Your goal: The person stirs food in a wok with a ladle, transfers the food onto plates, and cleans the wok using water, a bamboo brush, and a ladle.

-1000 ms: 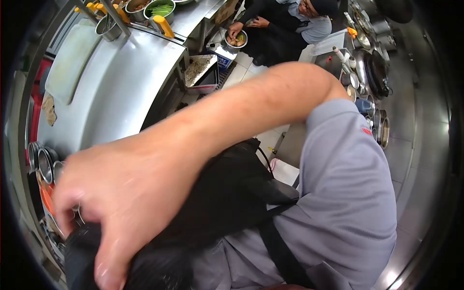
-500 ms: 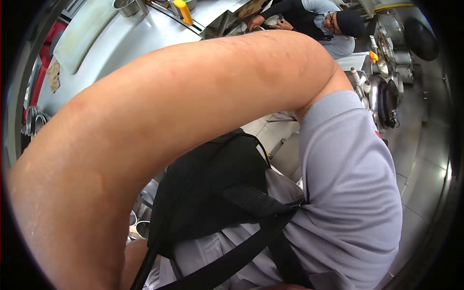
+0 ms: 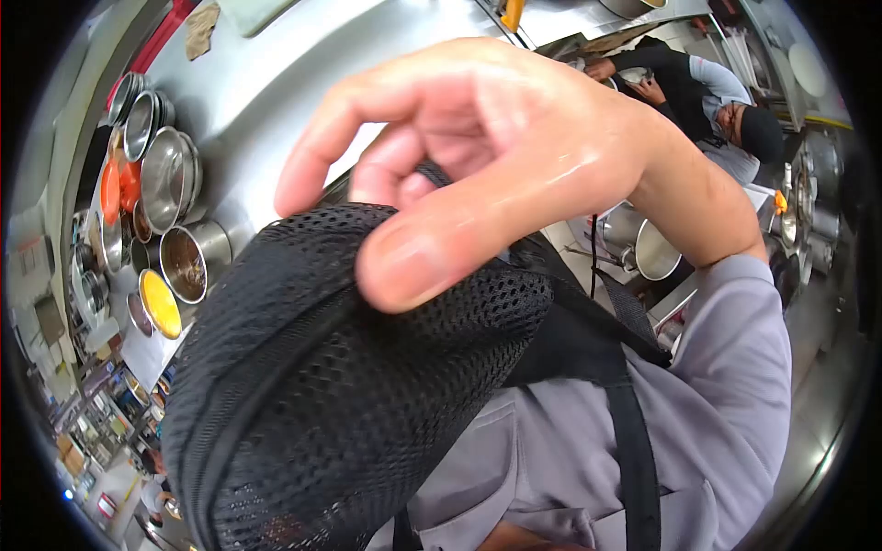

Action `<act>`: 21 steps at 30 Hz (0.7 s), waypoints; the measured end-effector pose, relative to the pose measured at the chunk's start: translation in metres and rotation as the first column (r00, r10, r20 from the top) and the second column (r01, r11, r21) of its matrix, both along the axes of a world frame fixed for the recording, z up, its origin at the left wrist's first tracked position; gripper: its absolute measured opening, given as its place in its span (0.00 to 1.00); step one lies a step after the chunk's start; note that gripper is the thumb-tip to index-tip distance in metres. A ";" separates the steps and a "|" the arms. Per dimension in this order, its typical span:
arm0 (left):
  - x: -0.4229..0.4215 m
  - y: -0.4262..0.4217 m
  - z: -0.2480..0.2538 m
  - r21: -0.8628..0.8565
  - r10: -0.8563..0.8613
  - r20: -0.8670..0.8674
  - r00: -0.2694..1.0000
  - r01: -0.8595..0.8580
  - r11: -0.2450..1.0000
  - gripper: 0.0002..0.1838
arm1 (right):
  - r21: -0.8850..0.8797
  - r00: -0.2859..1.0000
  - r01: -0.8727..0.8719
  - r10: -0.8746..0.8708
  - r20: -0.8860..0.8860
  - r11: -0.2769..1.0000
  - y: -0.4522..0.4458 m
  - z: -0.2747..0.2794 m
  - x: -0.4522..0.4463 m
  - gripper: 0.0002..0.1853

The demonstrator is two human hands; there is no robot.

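My right hand (image 3: pixel 514 156) comes in from the right, close to the camera. Its thumb presses on a black mesh piece with a seam (image 3: pixel 367 367), and the fingers curl over the far edge. Whether this piece is a cap or a pouch I cannot tell. It bulges large across the lower left and hides what lies beneath, though a faint reddish patch shows through near the bottom. Behind it, a black strap (image 3: pixel 636 459) crosses my grey shirt (image 3: pixel 726 395). My left hand does not show.
A steel counter (image 3: pixel 266 101) carries stacked metal bowls (image 3: pixel 168 179), a pot with brown contents (image 3: pixel 188 262) and a bowl of yellow contents (image 3: pixel 161 303). At the upper right a co-worker (image 3: pixel 726 87) stands with hands at a bowl. Pots (image 3: pixel 657 248) sit behind my wrist.
My right arm, which spanned the view with its hand out of sight, has drawn back; its hand now shows on the mesh piece. The view has shifted, showing more bowls at left.
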State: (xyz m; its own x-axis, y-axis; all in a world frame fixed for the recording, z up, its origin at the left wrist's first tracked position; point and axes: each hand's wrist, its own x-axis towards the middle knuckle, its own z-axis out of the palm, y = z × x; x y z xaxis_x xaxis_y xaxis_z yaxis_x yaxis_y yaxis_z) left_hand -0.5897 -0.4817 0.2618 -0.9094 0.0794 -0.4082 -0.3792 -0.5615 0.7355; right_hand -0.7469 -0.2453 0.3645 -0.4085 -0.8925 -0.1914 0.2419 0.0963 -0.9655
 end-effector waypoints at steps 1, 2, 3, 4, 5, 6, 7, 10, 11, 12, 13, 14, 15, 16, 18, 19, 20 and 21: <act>0.000 0.001 0.004 0.002 -0.004 -0.005 1.000 0.004 1.000 0.42 | -0.017 0.998 -0.025 0.026 0.060 1.000 0.002 -0.001 0.002 0.33; -0.004 0.005 0.013 0.000 -0.008 -0.011 1.000 0.008 1.000 0.42 | -0.105 0.987 -0.022 0.038 0.154 0.994 0.003 -0.003 0.006 0.31; -0.007 0.009 0.016 0.003 -0.020 -0.016 1.000 0.020 1.000 0.42 | -0.144 0.989 -0.042 0.061 0.132 0.989 0.005 -0.007 0.005 0.29; -0.009 0.012 0.021 0.006 -0.028 -0.020 0.999 0.028 1.000 0.42 | -0.182 0.991 -0.062 0.083 0.109 0.981 0.006 -0.011 0.005 0.27; -0.009 0.013 0.023 0.005 -0.037 -0.025 0.999 0.038 0.999 0.42 | -0.221 0.991 -0.082 0.104 0.086 0.972 0.008 -0.014 0.005 0.25; -0.009 0.013 0.024 0.004 -0.044 -0.028 0.999 0.044 0.999 0.42 | -0.177 0.976 -0.091 0.123 0.179 0.980 0.008 -0.012 0.008 0.25; -0.005 0.011 0.025 -0.001 -0.045 -0.025 0.999 0.045 0.999 0.42 | -0.134 0.952 -0.105 0.139 0.272 0.985 0.007 -0.011 0.011 0.26; 0.003 0.013 0.027 -0.016 -0.078 -0.012 0.997 0.078 0.997 0.42 | -0.046 0.937 -0.159 0.165 0.309 0.986 0.003 -0.021 0.020 0.25; 0.006 0.014 0.029 -0.024 -0.094 -0.006 0.996 0.094 0.995 0.42 | -0.023 0.940 -0.171 0.170 0.295 0.985 0.003 -0.023 0.023 0.25; 0.010 0.015 0.031 -0.034 -0.108 -0.001 0.994 0.108 0.994 0.42 | -0.058 0.909 -0.159 0.169 0.380 0.986 0.005 -0.024 0.027 0.27; 0.014 0.016 0.033 -0.037 -0.122 0.005 0.993 0.122 0.992 0.42 | -0.108 0.950 -0.178 0.199 0.242 0.978 0.009 -0.025 0.027 0.30; 0.016 0.017 0.034 -0.039 -0.132 0.009 0.991 0.132 0.990 0.42 | -0.097 0.973 -0.182 0.193 0.123 0.979 0.016 -0.023 0.026 0.31; 0.018 0.017 0.036 -0.037 -0.137 0.002 0.991 0.137 0.990 0.42 | -0.090 0.980 -0.182 0.188 0.063 0.979 0.022 -0.020 0.025 0.31; 0.019 0.017 0.038 -0.028 -0.140 -0.007 0.990 0.140 0.990 0.43 | -0.082 0.983 -0.181 0.182 0.003 0.980 0.028 -0.017 0.024 0.32; 0.017 0.016 0.040 -0.004 -0.136 -0.049 0.989 0.136 0.991 0.49 | -0.069 0.987 -0.150 0.145 -0.064 0.986 0.037 -0.014 0.024 0.32; 0.014 0.014 0.041 0.006 -0.134 -0.071 0.988 0.135 0.991 0.53 | -0.066 0.987 -0.138 0.132 -0.087 0.988 0.041 -0.013 0.023 0.33; 0.008 0.011 0.035 0.010 -0.136 -0.084 0.987 0.137 0.990 0.55 | -0.100 0.976 -0.153 0.135 -0.169 0.983 0.045 -0.014 0.022 0.32; 0.003 0.009 0.030 0.014 -0.137 -0.097 0.986 0.139 0.990 0.56 | -0.104 0.974 -0.148 0.127 -0.187 0.984 0.049 -0.010 0.023 0.31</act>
